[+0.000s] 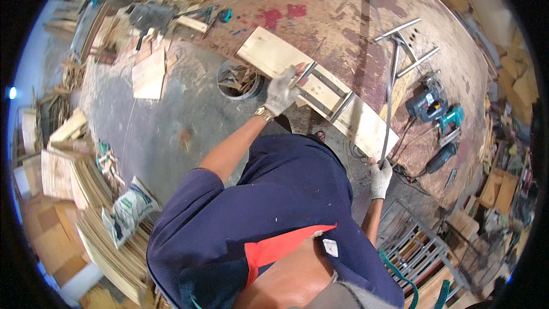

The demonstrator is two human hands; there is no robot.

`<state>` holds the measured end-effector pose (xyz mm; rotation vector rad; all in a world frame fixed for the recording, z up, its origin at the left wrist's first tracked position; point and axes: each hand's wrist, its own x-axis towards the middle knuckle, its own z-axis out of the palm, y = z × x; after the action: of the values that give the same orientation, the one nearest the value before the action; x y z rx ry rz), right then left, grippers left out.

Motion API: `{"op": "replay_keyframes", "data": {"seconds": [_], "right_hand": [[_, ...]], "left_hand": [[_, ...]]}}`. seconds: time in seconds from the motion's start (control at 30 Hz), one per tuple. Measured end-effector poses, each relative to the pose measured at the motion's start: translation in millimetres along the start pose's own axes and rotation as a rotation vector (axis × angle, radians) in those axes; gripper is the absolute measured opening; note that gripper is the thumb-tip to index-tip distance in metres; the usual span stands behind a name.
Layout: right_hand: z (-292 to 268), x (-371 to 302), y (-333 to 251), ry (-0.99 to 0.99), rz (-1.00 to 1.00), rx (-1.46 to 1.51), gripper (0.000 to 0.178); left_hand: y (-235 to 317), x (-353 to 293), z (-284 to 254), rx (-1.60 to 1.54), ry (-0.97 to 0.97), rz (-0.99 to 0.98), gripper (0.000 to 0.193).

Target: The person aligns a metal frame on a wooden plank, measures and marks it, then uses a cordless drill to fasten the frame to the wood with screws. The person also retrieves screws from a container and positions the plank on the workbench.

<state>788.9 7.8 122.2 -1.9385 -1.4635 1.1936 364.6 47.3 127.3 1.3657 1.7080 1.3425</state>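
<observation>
A long pale wooden board (pixel 369 129) lies slantwise near the table's front edge. On it rests a small metal frame (pixel 345 103) with two crossbars and two side rails. My left hand (pixel 281 93), in a white knit glove, has its fingers closed round the frame's left crossbar. Also gloved, my right hand (pixel 380 178) is closed on the near end of a long thin grey metal strip (pixel 389 114), just past the board's right end. The strip runs away from me across the table; its far end is hard to make out.
A second metal frame (pixel 407 46) lies on the worn wooden table (pixel 320 0) at the right. Nearby are several power tools, including a teal one (pixel 452 119). A bucket of wood scraps (pixel 239 80) stands left of the board. Curved wood strips (pixel 108 240) are stacked left, beside a white bag (pixel 130 212).
</observation>
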Motion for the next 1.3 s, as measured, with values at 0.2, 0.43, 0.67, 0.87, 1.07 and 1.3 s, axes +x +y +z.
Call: {"op": "replay_keyframes", "data": {"seconds": [0.2,0.43,0.67,0.87,1.07,1.3], "right_hand": [[5.8,8.3,-42.1,-0.16,-0.145,0.167,0.024],[81.9,34.3,-138.1,-0.775,-0.285,0.181,0.03],[161.7,73.1,-248.6,-0.734,-0.537,-0.371,0.019],[245.4,72.6,-309.2,-0.514,-0.835,-0.654,0.015],[283.2,74.2,-322.6,-0.448,-0.768,-0.709,0.019],[278.3,92.9,-308.6,-0.387,-0.537,-0.676,0.028]], "left_hand": [[33.9,23.6,41.2,-0.303,-0.142,-0.11,0.049],[73.4,110.1,-19.8,-1.382,0.058,0.028,0.034],[60.1,145.0,-225.6,-0.833,0.878,0.171,0.037],[16.0,164.6,-311.2,-0.612,0.765,-0.007,0.034],[17.4,207.7,-351.7,-0.501,0.535,-0.059,0.029],[-21.1,203.0,-394.1,-0.014,0.835,-0.143,0.06]]}}
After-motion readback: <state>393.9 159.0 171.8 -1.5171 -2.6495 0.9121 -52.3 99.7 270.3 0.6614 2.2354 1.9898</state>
